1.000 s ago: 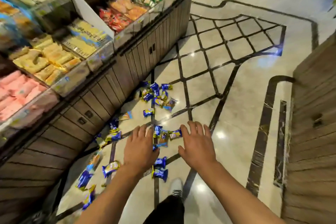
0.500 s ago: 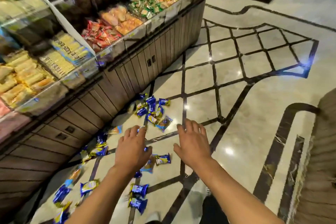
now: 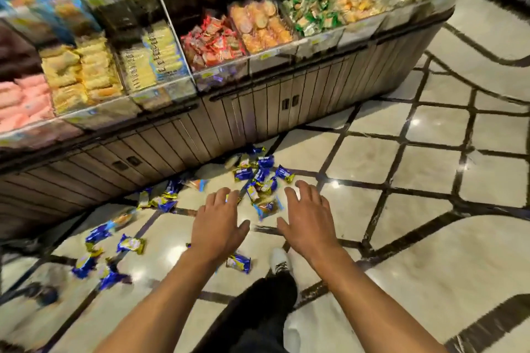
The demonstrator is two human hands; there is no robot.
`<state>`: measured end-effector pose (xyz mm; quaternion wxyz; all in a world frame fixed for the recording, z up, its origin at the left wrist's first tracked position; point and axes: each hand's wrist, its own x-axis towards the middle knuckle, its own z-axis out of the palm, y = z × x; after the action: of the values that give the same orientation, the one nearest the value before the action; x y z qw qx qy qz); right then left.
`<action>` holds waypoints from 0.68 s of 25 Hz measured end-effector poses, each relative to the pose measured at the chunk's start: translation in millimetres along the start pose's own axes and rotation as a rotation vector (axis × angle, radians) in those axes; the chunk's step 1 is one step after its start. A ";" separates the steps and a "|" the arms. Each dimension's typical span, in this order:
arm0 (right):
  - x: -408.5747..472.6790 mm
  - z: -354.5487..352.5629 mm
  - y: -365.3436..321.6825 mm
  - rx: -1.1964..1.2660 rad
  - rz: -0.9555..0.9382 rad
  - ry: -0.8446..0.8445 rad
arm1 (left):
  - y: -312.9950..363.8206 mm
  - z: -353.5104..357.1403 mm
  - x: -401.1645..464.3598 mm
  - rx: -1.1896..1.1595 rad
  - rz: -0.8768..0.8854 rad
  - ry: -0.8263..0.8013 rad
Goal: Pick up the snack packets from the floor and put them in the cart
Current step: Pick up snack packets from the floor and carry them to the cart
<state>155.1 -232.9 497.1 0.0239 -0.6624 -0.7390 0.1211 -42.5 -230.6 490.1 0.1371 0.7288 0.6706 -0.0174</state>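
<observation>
Plainly both hands, left (image 3: pixel 218 222) and right (image 3: pixel 308 219), hover released; packets (image 3: pixel 259 178) at twelve o'clock look light, crinkly, slippery: pinch the crimped ends.

Saw glossy polished stone floor (image 3: pixel 370 157), pale tiles with dark inlaid bands, mirroring ceiling lights. Snack packets (image 3: pixel 259 173) looked shiny, crinkled plastic film, blue and gold. Display counter (image 3: pixel 258 112) base read as matt slatted wood. I noted clear, reflective plastic bins (image 3: pixel 218 77) above.
</observation>
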 end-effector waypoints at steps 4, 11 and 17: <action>80.3 -2.0 31.8 0.001 -0.059 -0.086 | 20.6 13.6 72.4 -0.094 -0.113 -0.030; 199.4 -23.4 69.1 0.013 -0.159 -0.164 | 53.5 -1.5 178.5 -0.119 -0.220 -0.028; 303.2 -13.3 124.5 -0.016 -0.307 -0.251 | 90.9 10.5 264.8 -0.080 -0.316 -0.076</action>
<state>242.1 79.1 445.8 -0.0556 -0.5218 -0.8294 0.1916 74.9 19.0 440.6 0.1868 0.6071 0.7714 -0.0394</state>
